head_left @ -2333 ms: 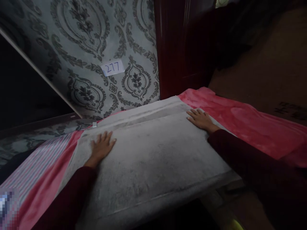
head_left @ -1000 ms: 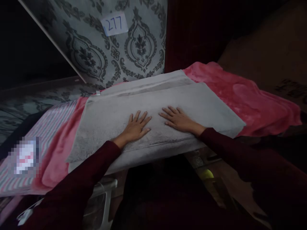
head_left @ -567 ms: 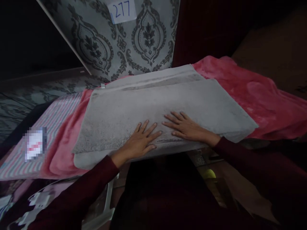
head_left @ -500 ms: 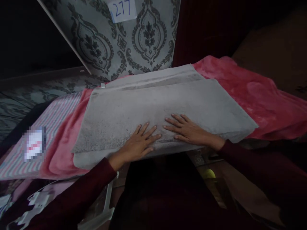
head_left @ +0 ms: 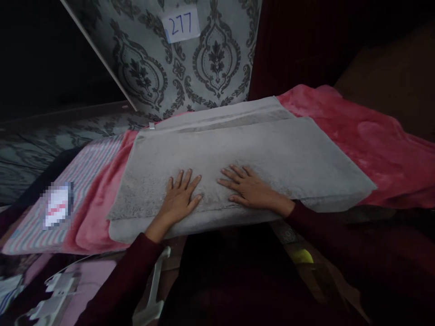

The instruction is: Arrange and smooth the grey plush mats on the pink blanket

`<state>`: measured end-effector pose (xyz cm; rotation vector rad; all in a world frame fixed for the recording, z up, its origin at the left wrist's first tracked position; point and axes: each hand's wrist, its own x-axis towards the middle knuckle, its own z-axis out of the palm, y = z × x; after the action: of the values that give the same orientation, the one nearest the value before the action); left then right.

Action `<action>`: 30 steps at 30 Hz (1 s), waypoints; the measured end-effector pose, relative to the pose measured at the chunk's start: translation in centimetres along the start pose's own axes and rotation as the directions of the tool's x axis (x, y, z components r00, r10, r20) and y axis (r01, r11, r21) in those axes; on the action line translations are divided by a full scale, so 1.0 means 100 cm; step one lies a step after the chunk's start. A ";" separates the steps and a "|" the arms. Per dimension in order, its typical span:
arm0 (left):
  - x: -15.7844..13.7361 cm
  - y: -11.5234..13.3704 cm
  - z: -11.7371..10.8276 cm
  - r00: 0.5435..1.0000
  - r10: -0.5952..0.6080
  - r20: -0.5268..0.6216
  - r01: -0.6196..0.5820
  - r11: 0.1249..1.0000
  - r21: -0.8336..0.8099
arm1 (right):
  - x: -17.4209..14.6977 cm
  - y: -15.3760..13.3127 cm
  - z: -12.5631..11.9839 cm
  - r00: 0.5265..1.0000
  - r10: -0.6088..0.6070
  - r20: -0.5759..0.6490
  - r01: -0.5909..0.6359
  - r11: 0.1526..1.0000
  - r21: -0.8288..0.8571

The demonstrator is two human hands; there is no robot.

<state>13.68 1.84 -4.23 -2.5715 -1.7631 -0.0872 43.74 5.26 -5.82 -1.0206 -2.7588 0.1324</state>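
Note:
A grey plush cloth (head_left: 217, 149), folded over on itself, is spread across the middle of a long board or table. My left hand (head_left: 178, 199) lies flat on its near left part, fingers spread. Just to the right, my right hand (head_left: 249, 188) rests flat on the same cloth, with its fingers apart and pointing left. Neither hand grasps anything. Along the far side, a strip of the cloth's lower layer shows beyond the upper one. A small white tag (head_left: 152, 126) sticks out at the far left corner.
Under the grey cloth lies a pink plush blanket (head_left: 356, 131). Striped fabric (head_left: 84, 167) covers the left end, with a blurred white item (head_left: 58, 206) on it. Patterned wallpaper (head_left: 217, 59) with a "277" paper (head_left: 181, 25) stands behind. A power strip (head_left: 54, 294) lies low left.
My left hand has slid left over the grey cloth, and my right hand has also shifted left. The gap between them is wider. The view has tilted slightly.

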 end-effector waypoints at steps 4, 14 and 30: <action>-0.010 -0.002 0.007 0.999 0.031 -0.026 -0.030 0.999 0.025 | -0.006 0.001 0.005 0.998 -0.061 -0.011 0.061 0.998 0.010; -0.006 0.000 -0.008 0.999 0.013 0.030 -0.012 0.999 -0.046 | -0.040 -0.005 -0.006 0.990 -0.142 0.008 0.138 0.972 0.189; 0.004 0.119 0.010 0.974 0.224 -0.032 -0.226 0.971 -0.072 | -0.101 0.084 -0.013 0.797 0.597 -0.090 -0.604 0.786 -0.136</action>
<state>24.94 -2.03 -5.08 -2.7910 -1.4753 -0.1818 56.86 5.10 -7.39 -1.8967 -2.3235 -0.0219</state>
